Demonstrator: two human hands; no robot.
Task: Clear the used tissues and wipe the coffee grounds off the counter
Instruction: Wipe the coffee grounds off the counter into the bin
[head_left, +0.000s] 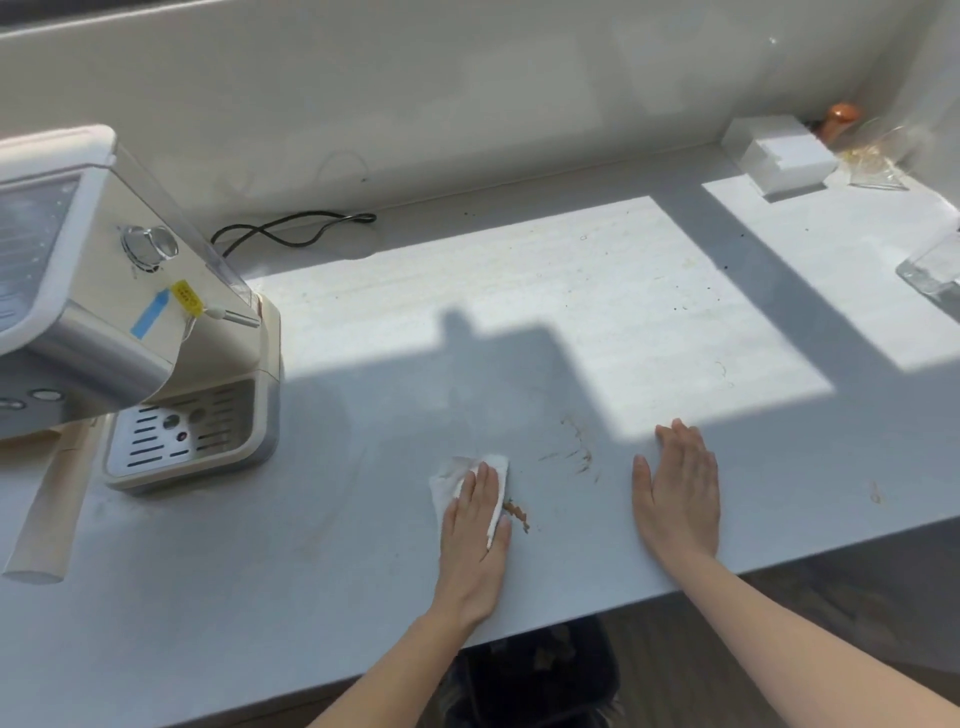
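Note:
My left hand (475, 525) lies flat on a white tissue (448, 480), pressing it onto the grey counter (260, 571) near the front edge. Just right of the tissue sits a small brown clump of coffee grounds (518, 512). Fainter brown smears (579, 449) streak the counter between my hands. My right hand (680, 493) rests palm down on the counter, fingers spread, with nothing in it.
A cream coffee machine (130, 312) with a drip tray (182, 436) stands at the left, its black cord (291, 228) behind it. A white box (784, 156) and clear wrapping (878, 156) sit at the back right. A dark bin (535, 670) is below the counter edge.

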